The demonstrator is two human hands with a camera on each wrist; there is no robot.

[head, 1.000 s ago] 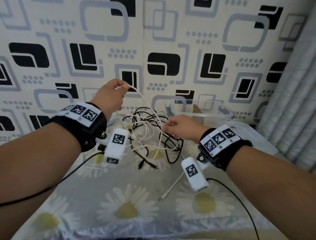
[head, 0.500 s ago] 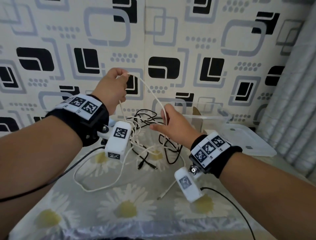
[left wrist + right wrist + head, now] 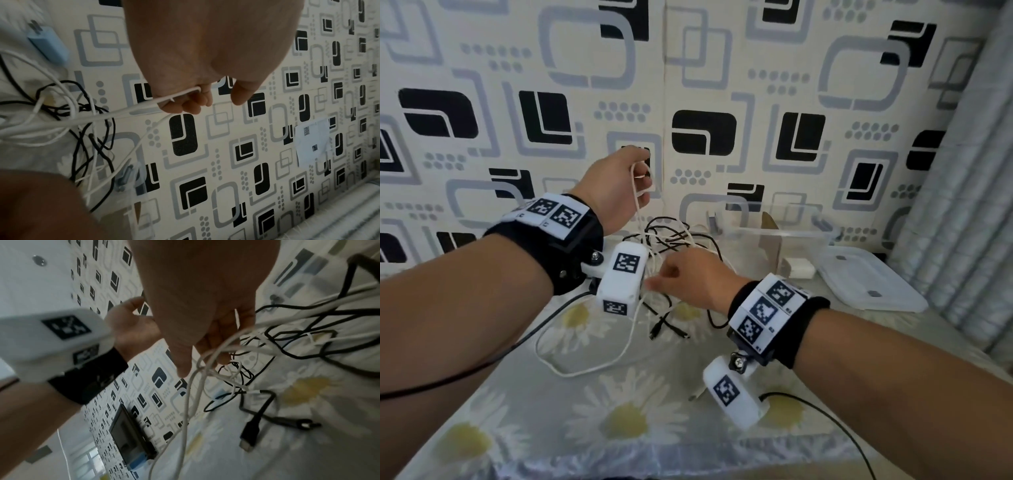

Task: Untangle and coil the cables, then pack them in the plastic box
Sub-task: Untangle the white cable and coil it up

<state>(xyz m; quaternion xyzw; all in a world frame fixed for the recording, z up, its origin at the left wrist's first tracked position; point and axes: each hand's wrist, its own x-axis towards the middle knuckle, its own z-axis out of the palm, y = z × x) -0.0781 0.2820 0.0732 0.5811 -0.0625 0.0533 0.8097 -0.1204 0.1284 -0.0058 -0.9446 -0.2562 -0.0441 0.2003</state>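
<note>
The white cable (image 3: 636, 192) is pinched high by the left hand (image 3: 616, 185), and the strands grasped by the right hand (image 3: 697, 279) are best fed slowly out of the black cables (image 3: 674, 236).

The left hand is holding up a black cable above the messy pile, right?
Not quite. The cable that the left hand holds up above the pile is white, not black. The left wrist view shows the white cable pinched in its fingers; the black cables stay in the pile.

- No words, brand names or numbers can be read in any view.
- Black-and-white square code markers (image 3: 555, 215) sit on the black wristbands (image 3: 801, 329) and the white wrist camera housings (image 3: 625, 274); they carry patterns only.
</note>
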